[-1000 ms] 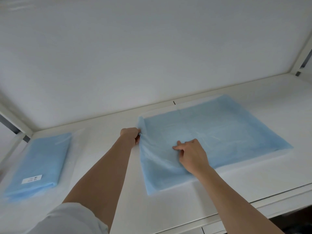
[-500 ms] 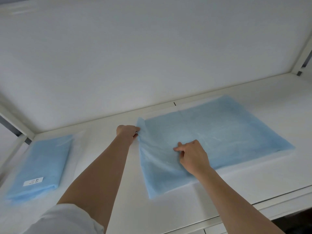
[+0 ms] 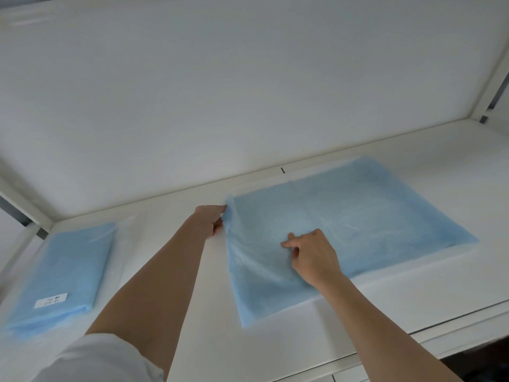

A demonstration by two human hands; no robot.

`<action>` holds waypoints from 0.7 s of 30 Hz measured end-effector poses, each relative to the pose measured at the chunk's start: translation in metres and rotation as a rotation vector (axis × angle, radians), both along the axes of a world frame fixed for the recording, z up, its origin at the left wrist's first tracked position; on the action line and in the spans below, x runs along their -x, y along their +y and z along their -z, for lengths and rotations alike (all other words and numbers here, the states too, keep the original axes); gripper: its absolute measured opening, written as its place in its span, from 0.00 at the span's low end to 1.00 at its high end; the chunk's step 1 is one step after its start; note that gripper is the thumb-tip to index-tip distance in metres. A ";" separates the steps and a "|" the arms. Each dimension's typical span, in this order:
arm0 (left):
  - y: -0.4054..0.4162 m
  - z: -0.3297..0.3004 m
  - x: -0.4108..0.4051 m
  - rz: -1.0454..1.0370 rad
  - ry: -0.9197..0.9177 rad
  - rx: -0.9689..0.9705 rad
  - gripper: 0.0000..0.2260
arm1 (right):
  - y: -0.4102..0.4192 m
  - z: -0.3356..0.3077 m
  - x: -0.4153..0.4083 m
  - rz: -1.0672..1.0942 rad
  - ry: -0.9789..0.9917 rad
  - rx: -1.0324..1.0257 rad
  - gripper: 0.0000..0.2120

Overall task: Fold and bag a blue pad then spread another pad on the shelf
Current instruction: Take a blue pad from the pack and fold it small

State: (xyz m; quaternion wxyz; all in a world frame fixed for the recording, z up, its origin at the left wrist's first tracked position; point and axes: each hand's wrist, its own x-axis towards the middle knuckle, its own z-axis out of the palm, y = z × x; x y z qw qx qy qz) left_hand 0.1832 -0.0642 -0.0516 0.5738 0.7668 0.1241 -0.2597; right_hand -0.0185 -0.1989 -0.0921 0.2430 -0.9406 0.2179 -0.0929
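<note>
A thin blue pad (image 3: 358,216) lies spread on the white shelf (image 3: 427,293), its right part flat, its left part wrinkled. My left hand (image 3: 210,220) pinches the pad's far left corner, which stands slightly raised. My right hand (image 3: 314,257) rests on the pad left of its middle, with curled fingers pinching a fold of the blue sheet. A second blue pad (image 3: 63,271), folded and in a clear bag with a white label, lies at the shelf's left end.
The shelf's white back wall (image 3: 248,92) rises just behind the pad. Upright frame posts stand at the left (image 3: 24,213) and right (image 3: 493,86) ends. The shelf's front edge (image 3: 454,323) runs below my right arm.
My left hand has drawn the pad's far left corner a little further away along the back edge. My right hand stays in place on the pad.
</note>
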 end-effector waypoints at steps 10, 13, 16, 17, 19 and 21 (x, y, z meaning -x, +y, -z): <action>0.003 -0.007 -0.001 0.024 -0.088 0.018 0.08 | 0.001 -0.003 0.002 -0.008 0.025 -0.010 0.17; 0.005 -0.014 -0.001 -0.015 -0.162 0.225 0.07 | 0.000 -0.002 0.002 -0.012 0.021 -0.019 0.17; 0.011 -0.019 0.001 0.031 -0.226 0.393 0.09 | -0.001 -0.003 0.002 -0.021 0.025 -0.021 0.17; 0.014 -0.018 0.001 0.064 -0.220 0.415 0.16 | -0.001 -0.003 0.002 -0.022 0.026 -0.020 0.17; 0.022 -0.017 0.002 0.076 -0.148 0.391 0.29 | -0.001 -0.005 0.003 -0.024 0.029 -0.020 0.17; 0.030 -0.014 0.006 0.098 -0.018 0.331 0.31 | -0.001 -0.007 0.003 -0.034 0.032 -0.030 0.17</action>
